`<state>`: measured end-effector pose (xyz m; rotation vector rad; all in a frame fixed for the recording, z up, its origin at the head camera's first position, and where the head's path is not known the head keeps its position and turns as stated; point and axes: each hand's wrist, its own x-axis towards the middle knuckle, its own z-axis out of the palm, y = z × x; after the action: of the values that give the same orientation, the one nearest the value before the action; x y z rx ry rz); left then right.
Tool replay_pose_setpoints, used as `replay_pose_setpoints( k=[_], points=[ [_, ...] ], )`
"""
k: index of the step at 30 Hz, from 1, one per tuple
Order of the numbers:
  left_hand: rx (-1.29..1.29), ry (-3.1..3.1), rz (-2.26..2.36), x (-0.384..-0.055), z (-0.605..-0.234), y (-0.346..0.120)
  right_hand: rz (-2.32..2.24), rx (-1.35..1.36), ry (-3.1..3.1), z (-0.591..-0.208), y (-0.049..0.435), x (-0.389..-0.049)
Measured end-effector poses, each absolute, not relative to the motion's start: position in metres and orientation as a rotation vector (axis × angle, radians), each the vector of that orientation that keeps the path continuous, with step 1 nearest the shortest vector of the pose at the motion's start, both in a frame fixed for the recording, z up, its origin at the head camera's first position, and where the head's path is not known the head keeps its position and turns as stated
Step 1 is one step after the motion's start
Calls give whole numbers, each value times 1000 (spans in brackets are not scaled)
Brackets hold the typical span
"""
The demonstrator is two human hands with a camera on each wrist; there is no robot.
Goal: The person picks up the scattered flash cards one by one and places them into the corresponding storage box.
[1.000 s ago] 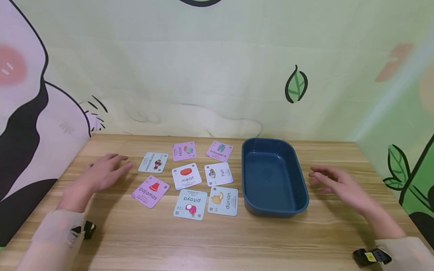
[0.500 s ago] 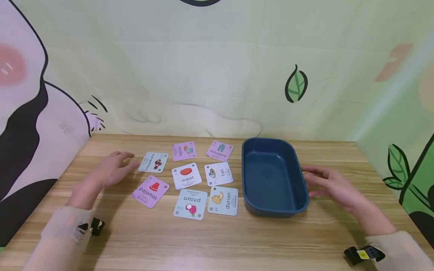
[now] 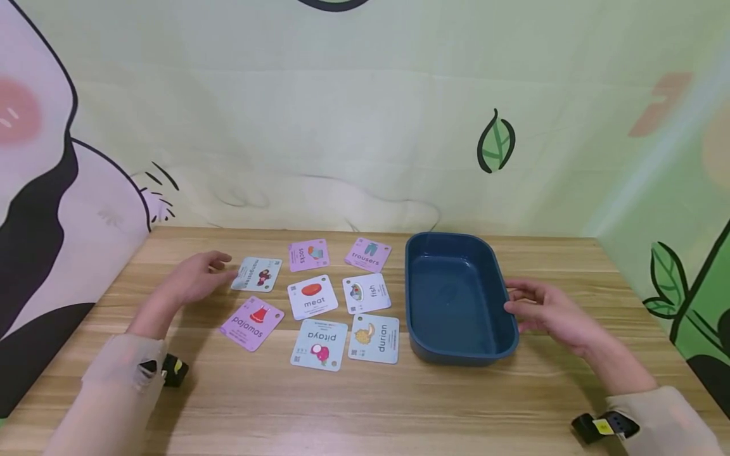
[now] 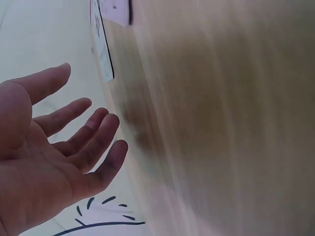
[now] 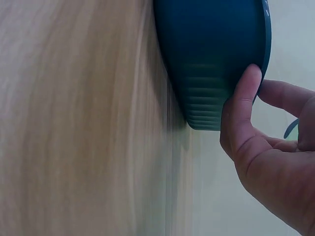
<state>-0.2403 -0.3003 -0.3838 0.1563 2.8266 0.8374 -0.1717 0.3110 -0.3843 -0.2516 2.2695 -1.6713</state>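
Observation:
In the head view my left hand hovers just left of the light-blue mangosteen card, fingertips near its edge. The left wrist view shows its fingers loosely bent, with nothing between them. My right hand is at the right side of a dark blue rectangular bin, fingertips at the rim. From the right wrist view, the thumb overlaps the bin's outer wall. Purple pajamas, socks and trousers cards lie face up, along with meat and fish cards.
Pitaya and durian cards lie nearest the front, left of the bin. A printed cloth backdrop rises behind the wooden table. A small black camera sits on my left wrist.
My left hand has moved right toward the mangosteen card. My right hand has moved left to the bin's rim. Cards and bin stay in place, with a slight shift of the view.

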Motion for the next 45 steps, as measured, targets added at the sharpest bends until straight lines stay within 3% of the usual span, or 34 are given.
replay_pose_setpoints(
  k=[18,45],
  points=[
    [71,2768,857,-264,-390,-288,-1708,-232,2269,-389,312,-171],
    [41,2831,766,-273,-392,-276,-1705,-214,2269,-390,312,-171]
  ],
)
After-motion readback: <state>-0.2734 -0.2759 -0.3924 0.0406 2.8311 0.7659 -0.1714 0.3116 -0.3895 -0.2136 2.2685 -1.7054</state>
